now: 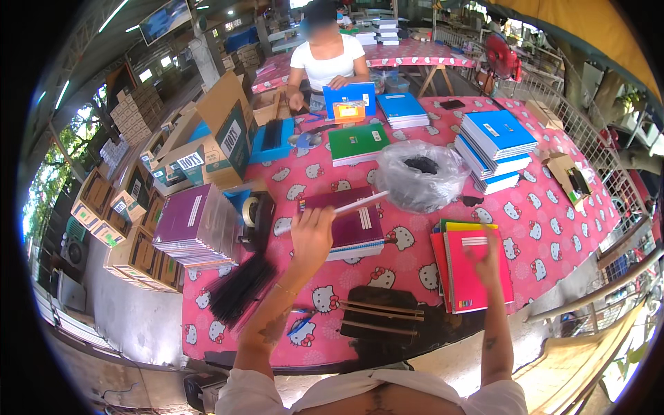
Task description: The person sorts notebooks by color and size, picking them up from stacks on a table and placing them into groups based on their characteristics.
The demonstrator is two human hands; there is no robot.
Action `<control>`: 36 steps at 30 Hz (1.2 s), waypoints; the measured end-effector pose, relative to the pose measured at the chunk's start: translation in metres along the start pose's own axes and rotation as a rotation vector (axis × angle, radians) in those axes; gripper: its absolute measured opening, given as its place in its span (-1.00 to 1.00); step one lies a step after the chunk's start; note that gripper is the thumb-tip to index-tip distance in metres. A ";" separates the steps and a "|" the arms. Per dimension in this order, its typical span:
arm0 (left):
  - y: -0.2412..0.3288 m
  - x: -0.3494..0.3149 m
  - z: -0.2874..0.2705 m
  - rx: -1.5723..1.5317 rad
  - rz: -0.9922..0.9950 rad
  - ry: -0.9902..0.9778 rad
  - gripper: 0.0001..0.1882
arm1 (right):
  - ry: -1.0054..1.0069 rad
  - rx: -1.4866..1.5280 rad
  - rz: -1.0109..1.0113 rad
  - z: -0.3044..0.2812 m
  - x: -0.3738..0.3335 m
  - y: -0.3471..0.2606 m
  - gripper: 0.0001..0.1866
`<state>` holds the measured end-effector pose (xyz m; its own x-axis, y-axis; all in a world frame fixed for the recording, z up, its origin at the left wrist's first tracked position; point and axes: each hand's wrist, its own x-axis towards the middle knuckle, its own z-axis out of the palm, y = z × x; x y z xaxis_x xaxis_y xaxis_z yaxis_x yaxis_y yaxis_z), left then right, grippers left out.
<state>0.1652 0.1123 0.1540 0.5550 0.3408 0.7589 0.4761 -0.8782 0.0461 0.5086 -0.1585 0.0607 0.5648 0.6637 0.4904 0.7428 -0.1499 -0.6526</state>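
Note:
My left hand is closed around a thin whitish stick, which slants across a stack of purple spiral notebooks. The stick's far end reaches the clear plastic bag, which has something black inside. My right hand is over a red spiral notebook, fingers apart and slightly blurred. I cannot tell whether it touches the cover. Under that notebook, yellow and green covers stick out at the far edge. Between my forearms lies a black pad with thin wooden sticks on it.
Left stand wrapped purple notebooks, a tape dispenser, black wire-like strands and cardboard boxes. Farther off are green and blue notebook stacks. Across the table, a person holds a blue notebook.

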 end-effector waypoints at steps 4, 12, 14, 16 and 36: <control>0.059 0.049 -0.073 -0.222 0.145 -0.034 -0.89 | -0.291 0.423 0.001 0.020 -0.019 -0.123 -0.21; 0.137 0.018 -0.079 -0.416 0.391 -0.131 -0.86 | -0.256 0.799 0.364 0.017 -0.136 -0.103 -0.73; 0.147 0.013 -0.084 -0.359 0.448 -0.172 -0.84 | -0.172 0.859 0.347 0.030 -0.146 -0.097 -0.74; 0.153 0.014 -0.095 -0.320 0.464 -0.184 -0.85 | -0.118 0.887 0.327 0.038 -0.150 -0.089 -0.77; 0.102 -0.113 -0.044 -0.146 0.304 -0.052 -0.58 | -0.215 1.064 0.320 0.064 -0.157 -0.124 -0.24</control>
<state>0.1215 -0.0301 0.1014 0.6923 0.0689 0.7183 0.1823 -0.9798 -0.0817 0.3047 -0.1969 0.0273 0.5246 0.8342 0.1699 -0.1663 0.2961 -0.9406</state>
